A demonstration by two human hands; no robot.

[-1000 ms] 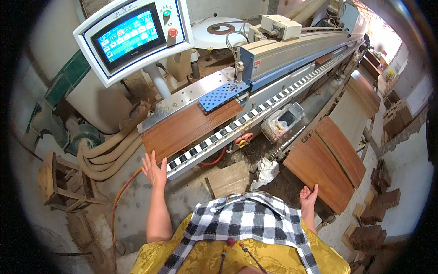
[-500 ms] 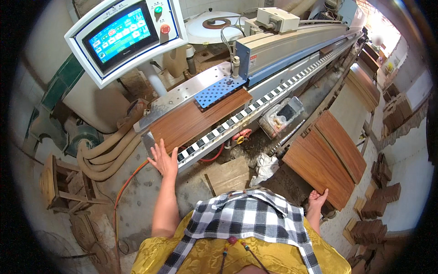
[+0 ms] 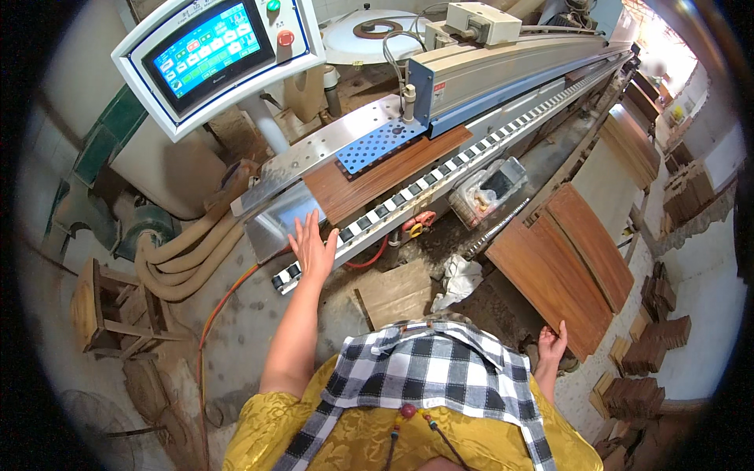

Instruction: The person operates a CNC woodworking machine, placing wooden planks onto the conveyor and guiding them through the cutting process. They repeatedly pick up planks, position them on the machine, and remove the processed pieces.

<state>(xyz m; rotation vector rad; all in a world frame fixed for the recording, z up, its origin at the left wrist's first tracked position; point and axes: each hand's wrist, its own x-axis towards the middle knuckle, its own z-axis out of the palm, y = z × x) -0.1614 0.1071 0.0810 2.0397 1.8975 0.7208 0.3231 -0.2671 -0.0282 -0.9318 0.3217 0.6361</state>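
My left hand [image 3: 315, 247] is spread open, its fingertips at the near end of a brown wood-grain board [image 3: 369, 188] lying on the machine's infeed beside the black-and-white roller track [image 3: 408, 195]. The board reaches under a blue perforated plate [image 3: 373, 149], and bare metal [image 3: 279, 220] shows behind it. My right hand [image 3: 554, 345], fingers curled, grips the lower edge of a wood panel [image 3: 542, 282] at the right, which lies beside a second panel [image 3: 585, 247].
A control screen [image 3: 204, 55] stands upper left, above hoses [image 3: 188, 267] and a wooden stool [image 3: 118, 314]. A plastic bin [image 3: 487, 196] and crumpled cloth [image 3: 455, 282] sit below the track. More board stacks [image 3: 652, 345] line the right side, with a cardboard piece [image 3: 393, 294] in front.
The board on the machine has slid forward and rightward, farther along the track, exposing metal behind it. My left hand has followed it. My right hand stays at the right-hand panel's edge.
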